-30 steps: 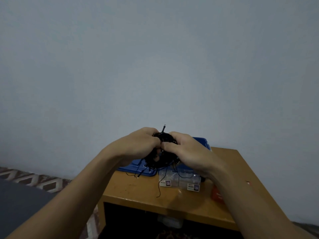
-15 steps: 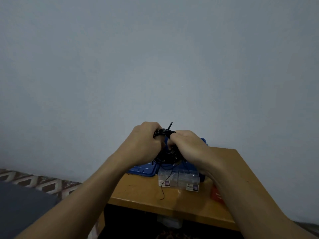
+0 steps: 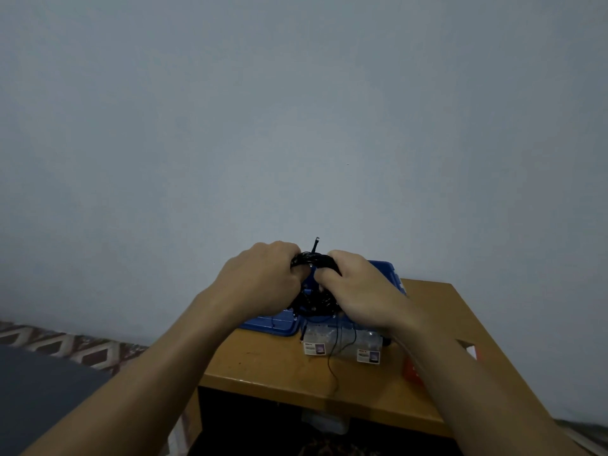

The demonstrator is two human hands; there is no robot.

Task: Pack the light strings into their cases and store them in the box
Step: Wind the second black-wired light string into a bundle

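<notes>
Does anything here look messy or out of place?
Slightly: one loose strand hangs from the black light string bundle, gripped by the left hand and right hand, trailing over the clear cases onto the table. A stiff end pokes up.

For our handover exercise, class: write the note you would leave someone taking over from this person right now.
Hands: left hand and right hand each grip one side of the coiled black light string.
It is held above the wooden table, before the blue box; a loose end dangles over the clear cases.
Done: string coiled.
Left: fit it into a case, store cases in the box.
</notes>
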